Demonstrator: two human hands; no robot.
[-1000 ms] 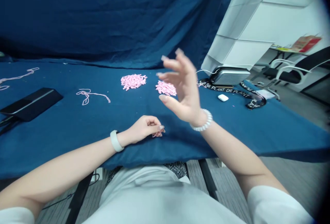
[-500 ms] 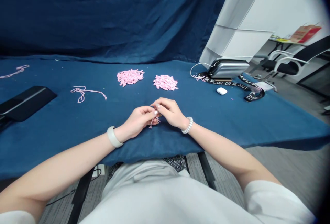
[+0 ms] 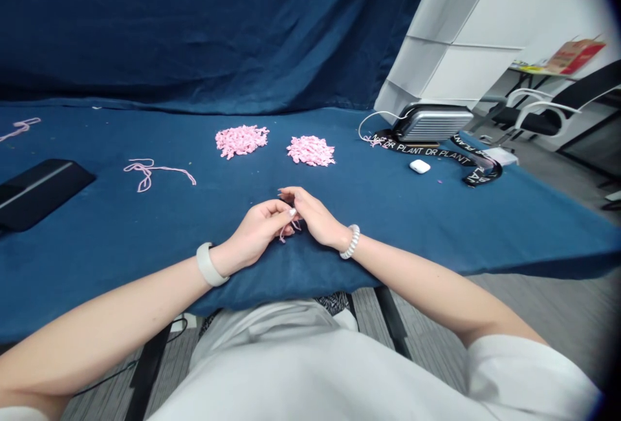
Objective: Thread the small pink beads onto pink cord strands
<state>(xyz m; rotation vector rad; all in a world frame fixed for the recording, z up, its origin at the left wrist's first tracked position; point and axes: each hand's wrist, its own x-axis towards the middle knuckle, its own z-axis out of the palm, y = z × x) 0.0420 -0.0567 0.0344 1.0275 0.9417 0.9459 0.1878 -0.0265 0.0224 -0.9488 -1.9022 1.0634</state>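
Note:
Just in front of me, over the near part of the blue-covered table, both hands meet at the fingertips. My left hand [image 3: 262, 230] pinches a short piece of pink yarn [image 3: 283, 235] between thumb and forefinger, and loose ends dangle below. Curved over it from the right, my right hand [image 3: 317, 217] has its fingers bent together around the same yarn; the exact grip is hidden behind the hand. Beyond the hands lie two heaps of small pink yarn pieces, a left heap [image 3: 241, 141] and a right heap [image 3: 310, 151].
Longer pink strands [image 3: 150, 172] lie on the left, near a black flat object [image 3: 43, 191]. On the right are a silver ribbed case [image 3: 436, 125], a black lettered strap [image 3: 422, 151] and a small white case [image 3: 420, 166]. A blue cloth [image 3: 194, 33] hangs behind.
My right hand's fingers have straightened and its thumb has shifted at the yarn. My left hand keeps its pinch. The view has shifted slightly.

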